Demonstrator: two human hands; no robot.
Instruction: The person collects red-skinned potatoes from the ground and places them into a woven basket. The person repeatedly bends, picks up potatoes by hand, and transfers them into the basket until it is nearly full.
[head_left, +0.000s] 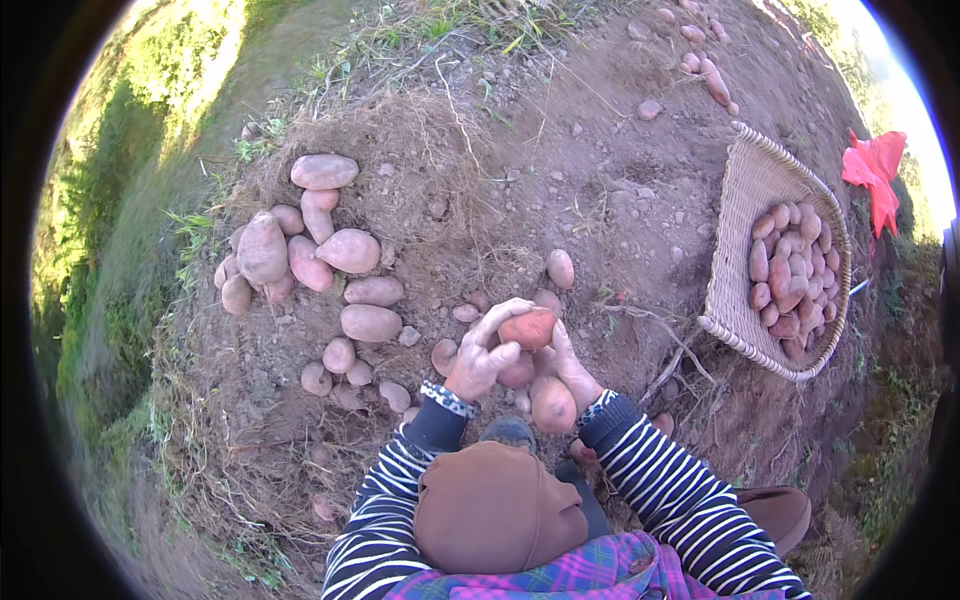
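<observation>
Between my two hands is a reddish-orange sweet potato with earth on its skin. My left hand curls round its left side, thumb and fingers on it. From the right, my right hand presses against it with the fingertips up. Just below them, a rounder sweet potato lies beside my right palm, and another sweet potato shows under my left thumb. Whether my right hand touches the rounder one is hard to tell. Beyond my fingertips, a single sweet potato rests on the soil.
To the left lies a loose heap of sweet potatoes. A woven basket holding many more stands at the right, near red plastic. Dry stalks cross the soil between. My boot and bent knee are close below my hands.
</observation>
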